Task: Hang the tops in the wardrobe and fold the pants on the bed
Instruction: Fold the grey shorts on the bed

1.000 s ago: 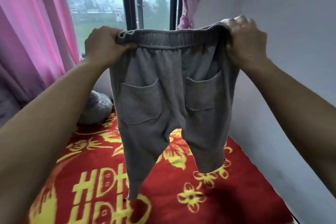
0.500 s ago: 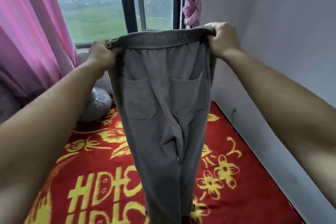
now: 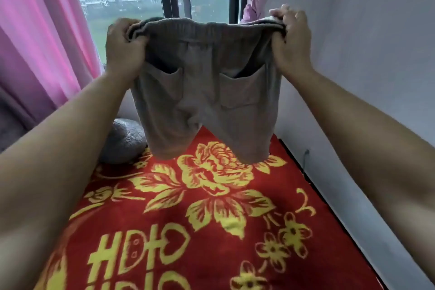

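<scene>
Holding up grey pants (image 3: pixel 204 92) by the waistband, in the air above the red-covered bed (image 3: pixel 211 231) and not touching it. Pinching one end of the band in the left hand (image 3: pixel 123 48), fingers curled round the bunched cloth. Same grip at the other end with the right hand (image 3: pixel 290 40), close to the wall (image 3: pixel 364 66). Probably about to lay them flat for folding.

Could go wrong in the lowering: with the legs hanging loose and uneven, likely to land creased or doubled under, spoiling the fold. Could also drop lopsided on slackening one grip before the other. Might end up draped partly over the grey pillow (image 3: pixel 124 143) if set down too far forward.
</scene>
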